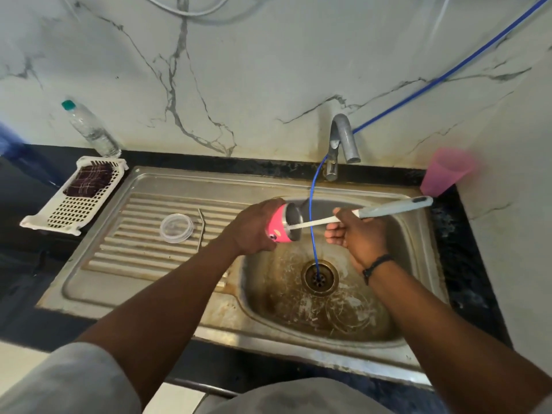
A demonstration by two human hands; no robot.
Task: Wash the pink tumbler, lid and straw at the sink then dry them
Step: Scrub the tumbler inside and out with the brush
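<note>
My left hand [254, 228] grips the pink tumbler [280, 227] on its side over the left part of the sink basin [298, 312], its steel mouth facing right. My right hand [355, 231] holds a long bottle brush [388, 209] by its pale handle, and the brush end is pushed inside the tumbler's mouth. The clear round lid [176, 228] lies flat on the ribbed drainboard [128, 252]. Just right of the lid lies the thin metal straw [201, 230].
A tap [342, 141] stands behind the basin; a blue hose [312, 222] runs from the wall down into the drain [319, 277]. A white basket [74, 195] holding a dark checked cloth sits left, a water bottle [89, 128] behind it. A pink cup [445, 171] stands at right.
</note>
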